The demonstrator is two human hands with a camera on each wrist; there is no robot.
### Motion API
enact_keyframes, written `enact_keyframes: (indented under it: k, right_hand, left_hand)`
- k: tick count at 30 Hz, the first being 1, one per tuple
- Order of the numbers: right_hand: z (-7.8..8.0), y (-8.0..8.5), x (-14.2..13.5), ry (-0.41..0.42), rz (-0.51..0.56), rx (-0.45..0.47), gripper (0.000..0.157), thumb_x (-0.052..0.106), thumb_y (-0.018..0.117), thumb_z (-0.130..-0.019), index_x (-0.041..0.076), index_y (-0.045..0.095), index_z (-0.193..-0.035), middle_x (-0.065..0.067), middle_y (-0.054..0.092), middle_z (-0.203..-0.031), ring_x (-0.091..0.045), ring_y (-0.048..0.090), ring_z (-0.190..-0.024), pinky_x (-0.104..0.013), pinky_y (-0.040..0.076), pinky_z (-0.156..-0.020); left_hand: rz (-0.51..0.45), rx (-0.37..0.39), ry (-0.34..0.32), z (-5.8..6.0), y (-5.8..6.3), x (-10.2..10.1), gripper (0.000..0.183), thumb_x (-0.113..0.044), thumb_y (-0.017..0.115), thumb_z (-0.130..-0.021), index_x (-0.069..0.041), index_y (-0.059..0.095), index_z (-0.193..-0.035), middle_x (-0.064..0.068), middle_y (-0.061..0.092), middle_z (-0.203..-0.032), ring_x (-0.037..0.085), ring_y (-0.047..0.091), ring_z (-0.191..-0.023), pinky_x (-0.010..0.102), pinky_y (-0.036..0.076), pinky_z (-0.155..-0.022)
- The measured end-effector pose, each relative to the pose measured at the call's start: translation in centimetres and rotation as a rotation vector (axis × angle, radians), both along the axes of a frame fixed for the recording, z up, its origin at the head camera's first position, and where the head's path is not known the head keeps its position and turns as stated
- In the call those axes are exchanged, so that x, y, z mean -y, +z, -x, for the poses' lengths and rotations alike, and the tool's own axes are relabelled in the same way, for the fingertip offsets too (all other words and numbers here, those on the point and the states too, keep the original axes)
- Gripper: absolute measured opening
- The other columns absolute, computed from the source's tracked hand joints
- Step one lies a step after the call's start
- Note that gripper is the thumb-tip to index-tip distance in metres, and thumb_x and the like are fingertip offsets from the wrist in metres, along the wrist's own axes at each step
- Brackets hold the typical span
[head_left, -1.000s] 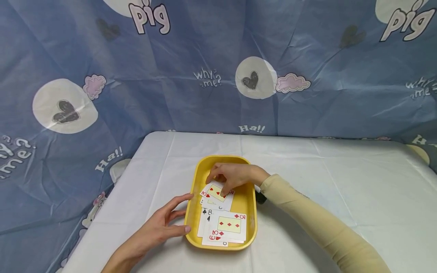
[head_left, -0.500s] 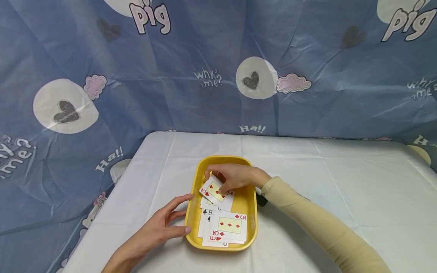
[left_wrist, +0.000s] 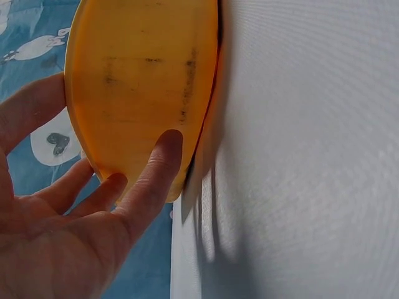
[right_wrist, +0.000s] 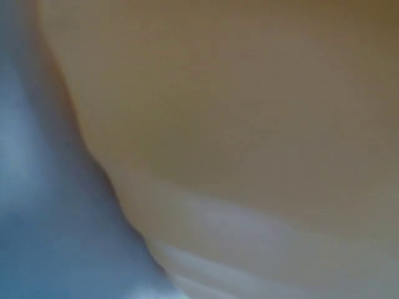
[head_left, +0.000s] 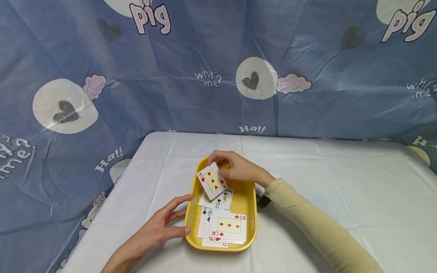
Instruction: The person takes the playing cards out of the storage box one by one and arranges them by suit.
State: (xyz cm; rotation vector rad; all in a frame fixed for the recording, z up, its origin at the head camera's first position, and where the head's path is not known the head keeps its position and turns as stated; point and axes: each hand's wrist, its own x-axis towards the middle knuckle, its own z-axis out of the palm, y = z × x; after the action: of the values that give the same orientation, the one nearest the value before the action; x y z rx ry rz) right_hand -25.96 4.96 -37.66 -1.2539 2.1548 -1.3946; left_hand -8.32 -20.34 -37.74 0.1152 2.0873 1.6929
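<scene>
My right hand pinches a three of hearts playing card between thumb and fingers, tilted over the far half of the yellow tray. Below it lie overlapping cards, with a king card partly showing. In the tray's near half a three of diamonds tops several more cards. My left hand touches the tray's left side with spread fingers. The left wrist view shows that hand with its fingertips against the outer wall. Blurred skin fills the right wrist view, hiding the card there.
A white cloth covers the table under the tray. Behind it hangs a blue printed sheet, which also runs down the left side. A small dark object shows at the right wrist, beside the tray.
My right hand has raised the three of hearts off the cards below and shifted it away from me, uncovering the king. The left hand and tray stay in place.
</scene>
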Motion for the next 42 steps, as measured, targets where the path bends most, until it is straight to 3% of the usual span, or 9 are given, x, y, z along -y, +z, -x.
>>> enact_keyframes:
  k: [5,11,14,19,23,27,32,35,42]
  right_hand:
    - [-0.2,0.0,-0.3,-0.096,0.127,0.014,0.036,-0.008,0.056,-0.088,0.014,0.064,-0.115,0.0,0.064,-0.109,-0.02,0.059,-0.093,-0.039,0.048,-0.089]
    - [-0.8,0.0,-0.5,-0.326,0.222,-0.019,0.037,-0.007,0.057,-0.086,0.012,0.066,-0.117,-0.004,0.063,-0.103,-0.022,0.058,-0.089,-0.039,0.047,-0.082]
    - [-1.3,0.6,-0.6,-0.398,0.296,-0.023,0.036,-0.009,0.055,-0.086,0.006,0.066,-0.117,-0.011,0.062,-0.099,-0.025,0.056,-0.088,-0.035,0.046,-0.079]
    - [-2.9,2.6,-0.8,-0.441,0.417,-0.015,0.032,-0.014,0.051,-0.085,-0.006,0.064,-0.113,-0.021,0.06,-0.102,-0.032,0.053,-0.086,-0.031,0.043,-0.077]
    - [-3.4,3.2,-1.2,-0.45,0.4,-0.009,0.031,-0.013,0.053,-0.086,-0.007,0.063,-0.115,-0.019,0.061,-0.113,-0.035,0.054,-0.09,-0.03,0.045,-0.079]
    - [-3.1,2.8,-2.1,-0.445,0.371,0.047,0.032,-0.009,0.057,-0.091,-0.004,0.061,-0.122,-0.015,0.059,-0.123,-0.038,0.057,-0.094,-0.039,0.053,-0.072]
    - [-2.4,1.5,-3.8,-0.484,0.361,0.142,0.038,-0.002,0.059,-0.095,0.009,0.059,-0.131,-0.011,0.055,-0.122,-0.035,0.061,-0.095,-0.054,0.055,-0.067]
    - [-2.4,1.3,-5.0,-0.518,0.339,0.134,0.04,-0.001,0.06,-0.095,0.013,0.059,-0.132,-0.011,0.053,-0.121,-0.033,0.063,-0.095,-0.05,0.056,-0.066]
    - [-3.1,1.3,-8.0,-0.523,0.327,0.142,0.042,-0.003,0.062,-0.093,0.01,0.058,-0.132,-0.014,0.055,-0.122,-0.033,0.065,-0.092,-0.045,0.058,-0.062]
  left_hand:
    - [0.01,0.008,0.0,0.0,0.0,-0.1,0.073,-0.022,0.077,-0.086,-0.026,0.041,-0.149,0.006,0.028,-0.157,0.029,0.043,-0.134,0.049,0.037,-0.103]
    - [0.028,0.023,-0.001,0.0,0.0,0.0,0.072,-0.024,0.077,-0.086,-0.028,0.04,-0.149,0.004,0.029,-0.157,0.027,0.043,-0.134,0.055,0.034,-0.104]
    - [0.015,0.019,-0.011,0.0,0.0,0.0,0.072,-0.023,0.076,-0.087,-0.028,0.04,-0.149,0.003,0.029,-0.157,0.027,0.043,-0.134,0.055,0.033,-0.105]
    - [-0.016,0.001,-0.04,-0.1,0.0,0.1,0.072,-0.021,0.075,-0.088,-0.025,0.037,-0.15,0.004,0.029,-0.156,0.026,0.046,-0.132,0.051,0.033,-0.105]
    - [-0.007,0.0,-0.044,-0.1,0.0,0.0,0.072,-0.022,0.074,-0.088,-0.025,0.037,-0.15,0.003,0.028,-0.156,0.024,0.05,-0.128,0.05,0.032,-0.105]
    - [0.016,0.019,-0.02,0.0,0.2,-0.1,0.073,-0.024,0.076,-0.087,-0.028,0.038,-0.149,0.0,0.029,-0.155,0.022,0.051,-0.127,0.049,0.033,-0.104]
    - [0.031,0.039,0.01,0.1,0.2,-0.2,0.073,-0.025,0.077,-0.086,-0.029,0.04,-0.148,0.003,0.032,-0.154,0.023,0.05,-0.128,0.052,0.035,-0.104]
    - [0.032,0.049,0.025,0.2,0.2,-0.3,0.072,-0.026,0.077,-0.086,-0.03,0.04,-0.148,0.005,0.035,-0.153,0.023,0.05,-0.128,0.055,0.034,-0.104]
    - [0.024,0.05,0.039,0.3,0.0,-0.3,0.072,-0.023,0.077,-0.086,-0.029,0.041,-0.148,0.007,0.036,-0.153,0.024,0.051,-0.127,0.053,0.036,-0.103]
